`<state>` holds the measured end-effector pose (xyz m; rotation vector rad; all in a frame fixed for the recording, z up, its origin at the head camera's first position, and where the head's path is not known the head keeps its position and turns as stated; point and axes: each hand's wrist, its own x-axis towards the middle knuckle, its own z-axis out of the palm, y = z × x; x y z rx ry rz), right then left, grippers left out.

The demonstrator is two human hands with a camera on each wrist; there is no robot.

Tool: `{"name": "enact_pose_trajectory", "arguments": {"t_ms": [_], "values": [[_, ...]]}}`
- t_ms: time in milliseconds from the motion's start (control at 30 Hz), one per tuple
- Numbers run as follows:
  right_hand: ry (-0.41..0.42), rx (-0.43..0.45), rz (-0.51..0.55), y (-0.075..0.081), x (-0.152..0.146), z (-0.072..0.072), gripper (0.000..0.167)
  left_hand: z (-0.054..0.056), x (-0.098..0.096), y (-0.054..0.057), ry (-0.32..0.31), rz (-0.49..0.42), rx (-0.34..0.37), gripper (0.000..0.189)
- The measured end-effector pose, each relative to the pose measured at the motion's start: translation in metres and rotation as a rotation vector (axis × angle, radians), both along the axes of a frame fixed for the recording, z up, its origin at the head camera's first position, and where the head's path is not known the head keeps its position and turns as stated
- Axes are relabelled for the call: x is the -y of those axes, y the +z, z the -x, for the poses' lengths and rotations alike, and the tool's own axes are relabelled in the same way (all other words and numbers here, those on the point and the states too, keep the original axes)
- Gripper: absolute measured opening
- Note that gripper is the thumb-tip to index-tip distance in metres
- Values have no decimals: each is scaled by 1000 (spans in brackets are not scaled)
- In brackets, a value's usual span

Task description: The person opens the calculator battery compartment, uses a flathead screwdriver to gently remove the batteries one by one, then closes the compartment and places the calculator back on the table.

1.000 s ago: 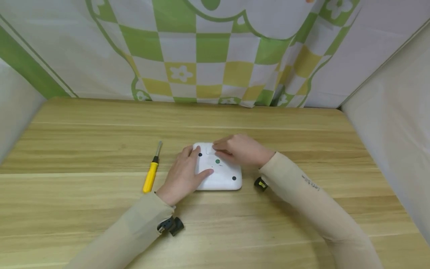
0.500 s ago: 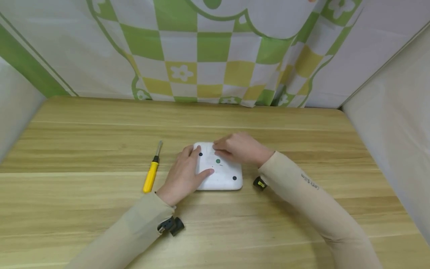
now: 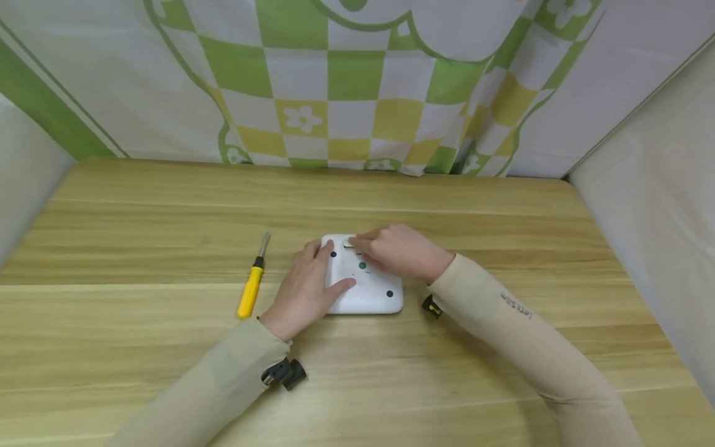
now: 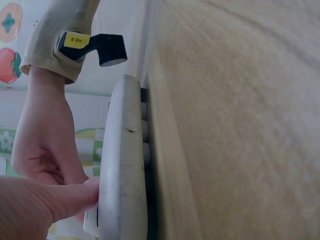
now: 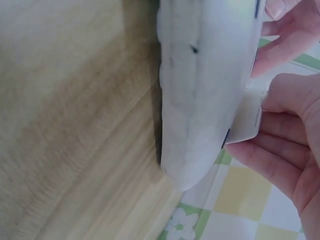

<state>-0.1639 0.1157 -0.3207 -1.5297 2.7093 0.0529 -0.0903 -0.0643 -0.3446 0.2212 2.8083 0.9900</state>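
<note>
Right hand [image 3: 401,249], curled, pinches the raised flap [image 5: 247,116] of a white device [image 3: 365,301]

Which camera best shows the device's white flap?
The right wrist view: the flap stands out from the device, pinched by the right hand's fingers. The head view mostly hides it under them; the left wrist view shows a small part.

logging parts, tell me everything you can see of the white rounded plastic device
The white, rounded-cornered, plastic-looking device lies on the wood-grain table. Its upward face shows two round black dots and a round green spot; its side is scuffed, with key-like parts underneath. The right hand pinches a thin white flap raised from that face near the far edge; the left hand rests over its left side, thumb on the face.
</note>
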Motion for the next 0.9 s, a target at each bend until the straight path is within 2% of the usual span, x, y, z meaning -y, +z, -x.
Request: {"name": "enact_pose_trajectory", "arguments": {"t_ms": [167,367,633,900], "values": [[-29,46,58,0,-1,1,31,0,0,0,3,3,6,77],[-54,46,148,-5,-4,3,29,1,0,0,3,1,9,77],[-142,92,212,-4,-2,2,26,0,0,0,8,-10,13,77],[-149,131,280,-5,-2,2,24,0,0,0,10,-4,13,77]]}}
